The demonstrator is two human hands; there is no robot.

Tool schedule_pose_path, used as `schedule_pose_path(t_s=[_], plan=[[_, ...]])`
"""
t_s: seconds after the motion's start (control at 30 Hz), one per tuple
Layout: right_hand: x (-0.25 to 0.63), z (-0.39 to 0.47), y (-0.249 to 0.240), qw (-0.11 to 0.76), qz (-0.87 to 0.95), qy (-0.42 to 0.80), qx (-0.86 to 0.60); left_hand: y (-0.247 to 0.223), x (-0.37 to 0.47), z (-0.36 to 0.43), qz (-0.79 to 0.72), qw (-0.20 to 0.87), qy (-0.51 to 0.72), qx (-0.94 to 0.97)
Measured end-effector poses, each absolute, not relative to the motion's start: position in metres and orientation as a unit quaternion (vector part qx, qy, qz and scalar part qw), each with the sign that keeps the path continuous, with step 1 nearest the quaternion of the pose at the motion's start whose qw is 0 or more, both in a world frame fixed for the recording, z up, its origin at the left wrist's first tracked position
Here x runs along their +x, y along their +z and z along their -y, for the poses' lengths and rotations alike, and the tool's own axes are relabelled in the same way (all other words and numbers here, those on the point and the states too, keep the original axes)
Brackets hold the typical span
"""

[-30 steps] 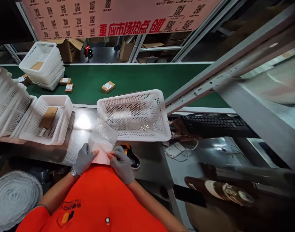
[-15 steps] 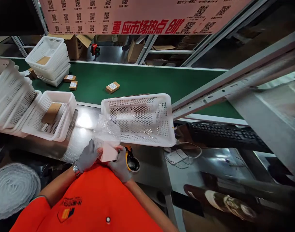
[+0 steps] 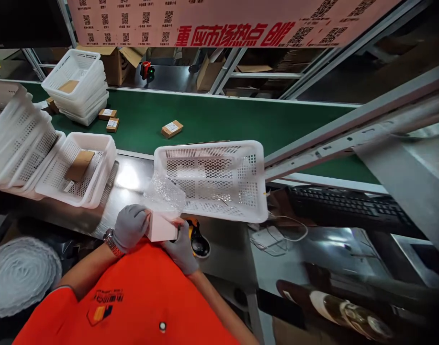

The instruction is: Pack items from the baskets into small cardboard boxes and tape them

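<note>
In front of my chest a small white box [image 3: 162, 228] is held between my gloved hands. My left hand [image 3: 131, 227] grips its left side, bare fingertips against the edge. On the other side my right hand [image 3: 182, 250] is closed around the box's right end. A sheet of bubble wrap [image 3: 164, 194] lies just beyond the box and touches it, partly over the rim of a wide white basket [image 3: 212, 214]. Beside my right hand is a yellow-and-black handheld scanner [image 3: 199, 241].
Left stand smaller white baskets, one with a brown carton [image 3: 80, 165]. Small labelled boxes [image 3: 172, 128] lie on the green conveyor belt [image 3: 219, 117]. A roll of bubble wrap [image 3: 21, 278] is at lower left. A slanted metal post [image 3: 327, 141] and a keyboard [image 3: 334, 203] are right.
The view has shifted slightly. My left hand has turned a little on the box's left side, and more of the box's white face shows. My right hand keeps its hold.
</note>
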State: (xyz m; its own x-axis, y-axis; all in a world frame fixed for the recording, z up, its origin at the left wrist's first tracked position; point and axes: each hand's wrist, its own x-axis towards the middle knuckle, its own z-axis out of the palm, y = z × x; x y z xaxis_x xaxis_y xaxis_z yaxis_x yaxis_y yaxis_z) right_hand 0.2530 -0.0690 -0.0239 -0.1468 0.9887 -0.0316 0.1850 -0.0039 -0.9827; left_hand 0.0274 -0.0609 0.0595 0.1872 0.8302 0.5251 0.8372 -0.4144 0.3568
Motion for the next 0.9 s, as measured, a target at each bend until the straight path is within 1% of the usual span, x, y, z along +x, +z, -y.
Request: schedule_pose_path(t_s=[0.17, 0.37, 0.47, 0.6, 0.7, 0.83, 0.9], plan=[[0.252, 0.07, -0.014, 0.394, 0.564, 0.51, -0.517, 0.054, 0.026, 0.061, 0.538, -0.004, -0.33, -0.775], [0.253, 0.071, -0.004, 0.387, 0.582, 0.503, -0.509, 0.054, 0.02, 0.072, 0.477, -0.034, -0.368, -0.798], [0.254, 0.068, 0.0, 0.368, 0.588, 0.528, -0.49, 0.056, 0.021, 0.075, 0.498, -0.078, -0.409, -0.761], [0.255, 0.066, 0.003, 0.337, 0.577, 0.573, -0.475, 0.06, 0.028, 0.075, 0.542, -0.172, -0.448, -0.69], [0.255, 0.067, 0.002, 0.328, 0.558, 0.594, -0.477, 0.06, 0.028, 0.077, 0.51, -0.203, -0.446, -0.707], [0.257, 0.071, -0.001, 0.344, 0.563, 0.576, -0.483, 0.057, 0.019, 0.086, 0.443, -0.199, -0.414, -0.77], [0.258, 0.071, -0.002, 0.344, 0.572, 0.564, -0.486, 0.053, 0.016, 0.092, 0.451, -0.225, -0.4, -0.766]])
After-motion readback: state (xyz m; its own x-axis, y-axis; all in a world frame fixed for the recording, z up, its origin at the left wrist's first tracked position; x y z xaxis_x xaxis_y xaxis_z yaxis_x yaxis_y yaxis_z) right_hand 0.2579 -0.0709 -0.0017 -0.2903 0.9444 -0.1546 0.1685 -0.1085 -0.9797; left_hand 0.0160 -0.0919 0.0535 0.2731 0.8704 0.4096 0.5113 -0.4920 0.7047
